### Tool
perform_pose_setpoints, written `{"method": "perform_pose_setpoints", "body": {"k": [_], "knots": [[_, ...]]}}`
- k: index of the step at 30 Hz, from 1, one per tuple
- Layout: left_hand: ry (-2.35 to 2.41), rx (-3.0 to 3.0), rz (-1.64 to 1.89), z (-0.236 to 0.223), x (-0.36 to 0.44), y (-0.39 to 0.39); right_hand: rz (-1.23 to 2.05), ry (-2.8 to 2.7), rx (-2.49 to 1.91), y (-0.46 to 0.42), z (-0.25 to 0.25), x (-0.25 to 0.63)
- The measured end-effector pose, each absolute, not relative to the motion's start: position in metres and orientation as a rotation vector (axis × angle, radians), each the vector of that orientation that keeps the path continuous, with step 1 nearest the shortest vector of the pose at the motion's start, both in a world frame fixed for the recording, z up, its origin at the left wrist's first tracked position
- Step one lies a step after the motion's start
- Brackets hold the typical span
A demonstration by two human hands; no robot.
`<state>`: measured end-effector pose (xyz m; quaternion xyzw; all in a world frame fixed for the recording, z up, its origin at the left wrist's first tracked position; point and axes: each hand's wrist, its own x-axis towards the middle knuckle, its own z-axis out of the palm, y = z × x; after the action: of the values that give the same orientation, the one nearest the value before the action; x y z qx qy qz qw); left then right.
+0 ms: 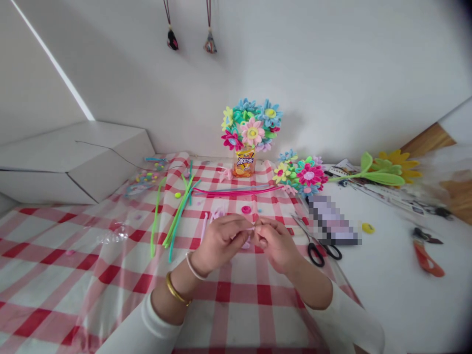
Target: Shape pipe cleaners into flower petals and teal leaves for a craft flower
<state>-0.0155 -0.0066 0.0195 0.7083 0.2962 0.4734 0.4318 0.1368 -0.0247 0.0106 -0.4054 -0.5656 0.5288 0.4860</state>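
Observation:
Over the middle of the checked cloth, my left hand (pixel 227 242) and my right hand (pixel 276 242) meet with fingertips pinched. Between them is a pale pink pipe cleaner (pixel 253 228), mostly covered by the fingers. More pale lilac pipe cleaners (pixel 217 213) lie just behind my left hand, partly hidden by it. A small magenta coil (pixel 246 209) rests on the cloth beyond my fingertips. Right of my right hand lie black-handled scissors (pixel 316 254), their blades pointing away to the left.
Green pipe cleaners (pixel 178 216) lie at left, magenta ones (pixel 236 192) across the back. Behind them stands a bottle (pixel 244 164) of fuzzy flowers, with another bouquet (pixel 308 174) lying to its right. Orange-handled pliers (pixel 427 258) are far right, a white box (pixel 73 162) far left.

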Motion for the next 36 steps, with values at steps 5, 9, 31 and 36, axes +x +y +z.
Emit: {"method": "perform_pose_setpoints", "body": {"k": [5, 9, 31, 36], "knots": [[0.81, 1.503, 1.151, 0.016, -0.013, -0.005, 1.353, -1.4, -1.004, -0.023, 0.012, 0.138], [0.786, 1.08, 1.005, 0.015, -0.012, -0.002, 0.83, -1.746, -1.115, -0.023, 0.021, 0.147], [0.875, 1.178, 0.999, 0.019, -0.012, -0.001, 1.004, -1.552, -1.184, -0.019, 0.014, 0.151], [0.807, 1.182, 1.004, 0.018, -0.016, 0.001, 1.045, -1.447, -1.182, -0.017, 0.011, 0.151]]}}
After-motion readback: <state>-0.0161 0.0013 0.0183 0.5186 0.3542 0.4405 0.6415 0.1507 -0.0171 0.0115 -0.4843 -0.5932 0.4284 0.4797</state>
